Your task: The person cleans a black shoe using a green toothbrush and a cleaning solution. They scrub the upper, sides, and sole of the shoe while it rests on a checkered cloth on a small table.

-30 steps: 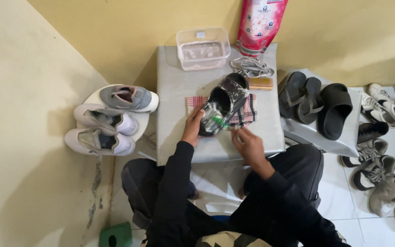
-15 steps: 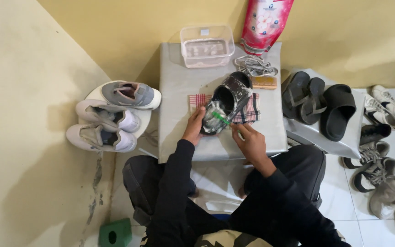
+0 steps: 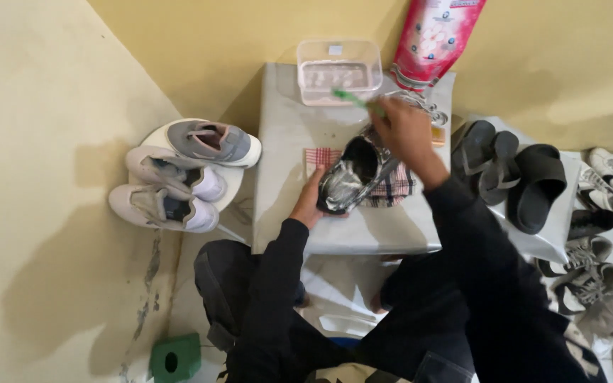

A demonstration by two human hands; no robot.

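Seemingly heel-up, the dark shoe [image 3: 352, 177] slants toward the left hand [image 3: 309, 202].

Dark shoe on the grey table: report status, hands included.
Left hand steadies the dark shoe on a checked cloth. Right hand holds a green brush toward the clear plastic tub. Nothing between them.

A corner of a home, set up for cleaning shoes.
Plain yellow walls meet a tiled floor, a low grey table [image 3: 299, 220] stands against the wall, grey sneakers [image 3: 179, 177] are piled at one side, dark sandals [image 3: 512, 170] and more worn shoes [image 3: 590, 284] crowd the other, beside a pink refill pouch [image 3: 434, 39].
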